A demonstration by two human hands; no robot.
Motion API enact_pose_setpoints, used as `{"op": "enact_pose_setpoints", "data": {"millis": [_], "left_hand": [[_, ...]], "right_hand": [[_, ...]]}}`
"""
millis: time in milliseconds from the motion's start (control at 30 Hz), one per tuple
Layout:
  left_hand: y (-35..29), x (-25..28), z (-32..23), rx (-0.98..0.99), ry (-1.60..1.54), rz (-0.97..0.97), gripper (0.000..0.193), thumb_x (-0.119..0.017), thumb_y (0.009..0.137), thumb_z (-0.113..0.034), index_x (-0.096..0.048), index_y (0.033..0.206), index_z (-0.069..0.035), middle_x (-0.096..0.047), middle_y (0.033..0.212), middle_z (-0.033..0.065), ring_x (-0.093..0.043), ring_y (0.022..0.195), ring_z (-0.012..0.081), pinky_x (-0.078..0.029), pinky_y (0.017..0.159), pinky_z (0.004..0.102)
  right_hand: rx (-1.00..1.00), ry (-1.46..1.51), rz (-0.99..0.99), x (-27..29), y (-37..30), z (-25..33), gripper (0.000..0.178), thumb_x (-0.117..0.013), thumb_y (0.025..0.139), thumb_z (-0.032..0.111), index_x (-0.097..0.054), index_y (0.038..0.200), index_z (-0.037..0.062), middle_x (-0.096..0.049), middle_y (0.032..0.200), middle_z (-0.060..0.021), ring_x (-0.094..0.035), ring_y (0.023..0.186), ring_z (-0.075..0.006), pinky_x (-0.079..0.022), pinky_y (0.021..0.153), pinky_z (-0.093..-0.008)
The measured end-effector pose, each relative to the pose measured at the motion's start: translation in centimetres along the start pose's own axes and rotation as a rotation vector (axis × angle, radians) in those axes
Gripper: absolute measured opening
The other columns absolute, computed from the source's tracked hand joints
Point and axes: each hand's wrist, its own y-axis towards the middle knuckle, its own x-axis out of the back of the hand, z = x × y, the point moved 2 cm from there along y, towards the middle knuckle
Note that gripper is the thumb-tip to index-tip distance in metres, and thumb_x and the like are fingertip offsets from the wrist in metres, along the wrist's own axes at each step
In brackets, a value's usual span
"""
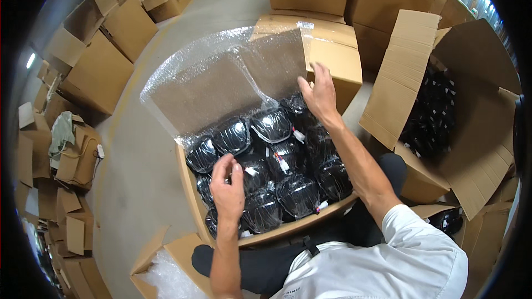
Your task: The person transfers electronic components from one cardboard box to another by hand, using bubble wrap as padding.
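Observation:
An open cardboard carton (191,191) stands before me, filled with rows of glossy black rounded parts (298,194) in clear plastic wrap. Small white connectors (282,163) on coloured wires stick out among them. A clear bubble wrap sheet (194,86) stands up over the carton's far side. My left hand (228,191) hovers above the parts at the left, its fingers loosely bent and the thumb apart, holding nothing visible. At the far right corner, beside the sheet's edge, my right hand (320,93) is raised with its fingers apart and nothing in it.
To the right, a tall open carton (402,77) holds many small black pieces (429,113). A closed carton (335,44) sits just beyond the far corner. Near my left knee is a box of bubble wrap (166,274). More cartons (97,72) line the left across the grey floor (130,160).

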Motion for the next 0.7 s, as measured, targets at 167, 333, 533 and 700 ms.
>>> {"op": "enact_pose_setpoints", "data": {"millis": [167, 333, 533, 700], "left_hand": [[13.2, 2.3, -2.1, -0.346, 0.327, -0.193, 0.045, -0.066, 0.097, -0.017, -0.057, 0.135, 0.006, -0.056, 0.141, 0.0253, -0.055, 0.132, 0.0406, -0.042, 0.113, 0.0447], [27.0, 4.7, -3.1, -0.585, 0.9, -0.448, 0.058, -0.069, 0.095, -0.027, -0.053, 0.142, 0.002, -0.049, 0.149, 0.0229, -0.049, 0.138, 0.0414, -0.035, 0.118, 0.047], [28.6, 7.9, -0.6, -0.468, 0.874, -0.087, 0.024, -0.072, 0.091, -0.022, -0.071, 0.106, -0.003, -0.07, 0.105, 0.0152, -0.066, 0.106, 0.0316, -0.041, 0.111, 0.0538], [13.8, 6.7, -1.2, -1.029, 0.902, -0.196, 0.009, -0.068, 0.088, -0.002, -0.067, 0.097, -0.003, -0.064, 0.1, 0.0136, -0.063, 0.1, 0.034, -0.044, 0.108, 0.0553]], "right_hand": [[0.267, -0.14, 0.001, -3.4, 10.2, 2.3, 0.072, -0.077, 0.089, 0.028, -0.047, 0.145, -0.005, -0.051, 0.146, -0.0289, -0.047, 0.138, -0.0426, -0.039, 0.117, -0.0485], [0.4, -0.358, 0.308, -5.0, 15.0, 2.1, 0.067, -0.081, 0.084, 0.026, -0.053, 0.141, 0.0026, -0.058, 0.14, -0.0228, -0.05, 0.135, -0.0409, -0.042, 0.112, -0.0501], [0.548, -0.209, 0.411, -2.9, 11.9, 1.0, 0.031, -0.075, 0.082, 0.013, -0.069, 0.111, 0.0059, -0.068, 0.116, -0.0126, -0.066, 0.105, -0.0355, -0.054, 0.086, -0.0455], [0.984, -0.178, 0.152, 3.0, 8.3, 0.0, 0.027, -0.066, 0.081, 0.004, -0.07, 0.108, 0.0039, -0.07, 0.111, -0.0118, -0.068, 0.106, -0.0308, -0.058, 0.087, -0.0405]]}}
